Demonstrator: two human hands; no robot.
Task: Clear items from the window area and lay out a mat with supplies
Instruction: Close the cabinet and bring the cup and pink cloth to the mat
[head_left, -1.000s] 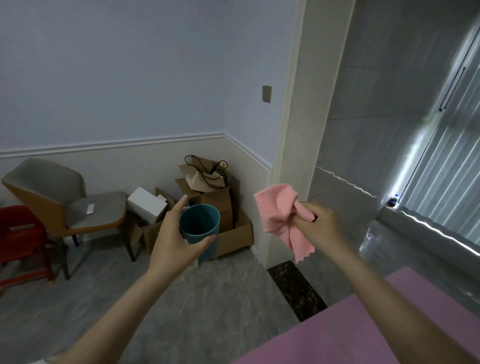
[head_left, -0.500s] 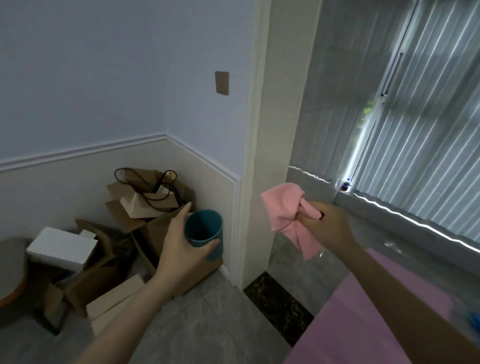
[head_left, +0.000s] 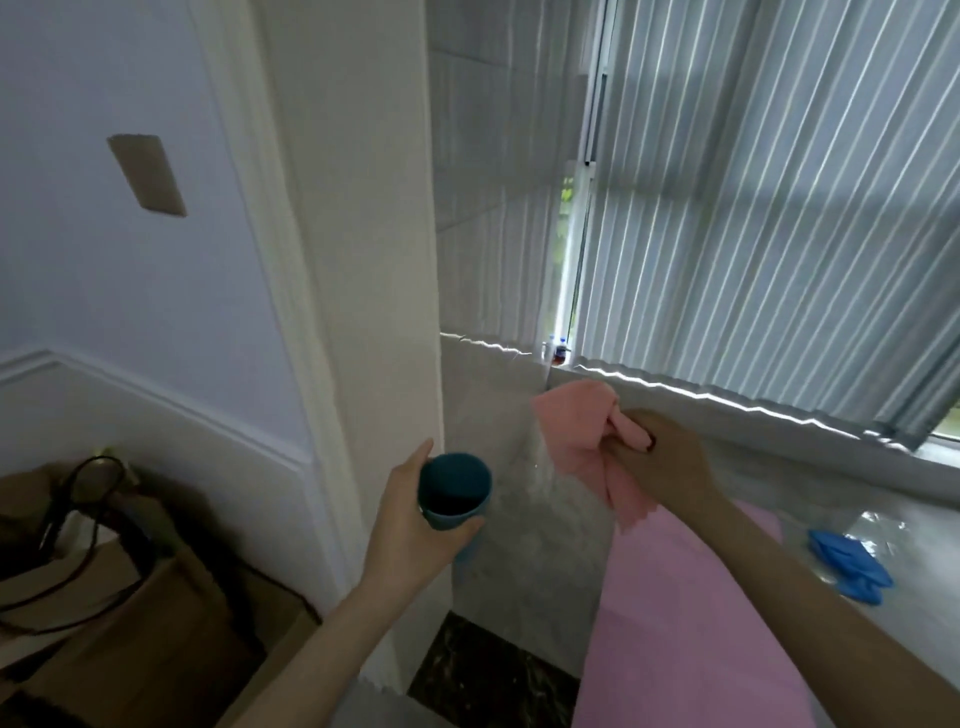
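The left hand (head_left: 410, 525) grips a teal cup (head_left: 453, 491) upright beside the white pillar (head_left: 363, 260); the right hand (head_left: 660, 462) clutches a bunched pink cloth (head_left: 576, 436) — both held above the pink mat (head_left: 691, 623), with blue gloves (head_left: 847, 564) just beside it.

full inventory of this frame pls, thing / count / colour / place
cup: 1, teal, held in the left hand, in front of the pillar
cloth: 1, pink, bunched in the right hand, hanging below it
mat: 1, pink, flat on the floor at lower right
gloves: count unclear, blue, on the floor right of the mat
small bottles: 2 or so, too small to tell, on the sill at the window corner
blinds: 1 set, grey vertical, over the window
wall plate: 1, beige, on the lilac wall
cardboard boxes: several, brown, lower left, black straps on top
pillar: 1, cream, centre
left hand: grips cup
right hand: grips cloth
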